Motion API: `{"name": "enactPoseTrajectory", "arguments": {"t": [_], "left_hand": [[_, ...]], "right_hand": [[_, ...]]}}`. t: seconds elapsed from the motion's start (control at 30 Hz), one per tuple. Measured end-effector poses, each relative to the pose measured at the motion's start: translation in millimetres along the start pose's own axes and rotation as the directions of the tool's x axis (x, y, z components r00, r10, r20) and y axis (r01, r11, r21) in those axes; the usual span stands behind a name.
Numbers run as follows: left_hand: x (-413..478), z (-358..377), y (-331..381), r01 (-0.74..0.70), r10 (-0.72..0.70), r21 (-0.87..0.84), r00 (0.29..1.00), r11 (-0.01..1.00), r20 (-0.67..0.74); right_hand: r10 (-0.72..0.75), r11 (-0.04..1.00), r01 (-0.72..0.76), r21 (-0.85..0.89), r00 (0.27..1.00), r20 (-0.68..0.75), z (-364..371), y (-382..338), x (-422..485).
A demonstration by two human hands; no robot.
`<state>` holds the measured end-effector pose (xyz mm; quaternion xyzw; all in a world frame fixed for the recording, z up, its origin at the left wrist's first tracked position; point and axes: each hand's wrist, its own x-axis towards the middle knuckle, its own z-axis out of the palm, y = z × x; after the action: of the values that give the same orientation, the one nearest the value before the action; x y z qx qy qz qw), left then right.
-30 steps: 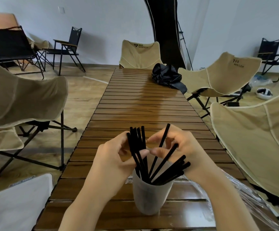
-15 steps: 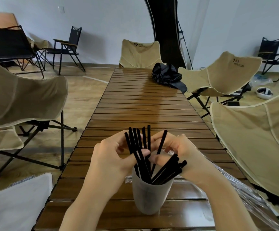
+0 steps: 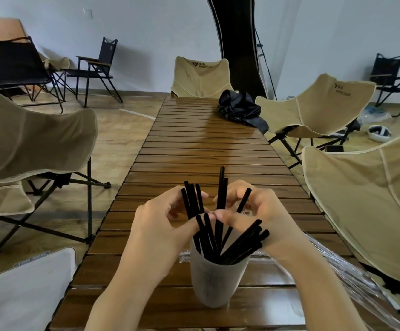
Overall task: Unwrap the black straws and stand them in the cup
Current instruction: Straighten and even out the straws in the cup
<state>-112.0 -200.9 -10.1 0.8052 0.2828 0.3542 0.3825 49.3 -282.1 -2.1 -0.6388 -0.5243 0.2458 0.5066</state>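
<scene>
Left hand, head view: thumb and fingers are curled round a small group of black straws, gripping them part-way up their length. The upper ends of this group project above the fingers, tilted slightly to the left.

Right hand: thumb and fingers are closed in a pinch on two further straws that stand almost upright between the two hands. One more straw slants up to the right across the fingers of this hand. The thumb tips of both hands meet, or nearly meet, directly above the cup.

Cup: white, upright, standing on the near end of the table, below and between the hands. The lower ends of all the straws sit inside it. A separate cluster of straws leans against the right side of the rim, under the right hand, held by neither hand.

Clear plastic wrapper: lies crumpled on the table to the right of the cup, under the right forearm, and reaches the table's right edge.

Surroundings: the table is brown and slatted. A black bag rests at its far right corner. Beige folding chairs stand along both sides and at the far end
</scene>
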Motion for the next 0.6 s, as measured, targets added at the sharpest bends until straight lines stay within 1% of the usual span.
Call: {"name": "enactPoseTrajectory", "arguments": {"t": [0.17, 0.43, 0.6], "left_hand": [[0, 0, -2, 0.037, -0.037, 0.011, 0.998, 0.999, 0.053], [-2, -11, -3, -0.030, 0.029, 0.021, 0.998, 0.999, 0.062], [-2, -12, -3, -0.036, 0.035, 0.016, 0.996, 0.999, 0.086]], "right_hand": [[-0.100, 0.991, 0.109, 0.078, 0.989, -0.111, -4, -12, -3], [-0.123, 0.978, 0.146, 0.145, 0.979, -0.161, -10, -16, -7], [-0.223, 0.950, 0.263, 0.170, 0.949, -0.221, -15, -22, -7]]}}
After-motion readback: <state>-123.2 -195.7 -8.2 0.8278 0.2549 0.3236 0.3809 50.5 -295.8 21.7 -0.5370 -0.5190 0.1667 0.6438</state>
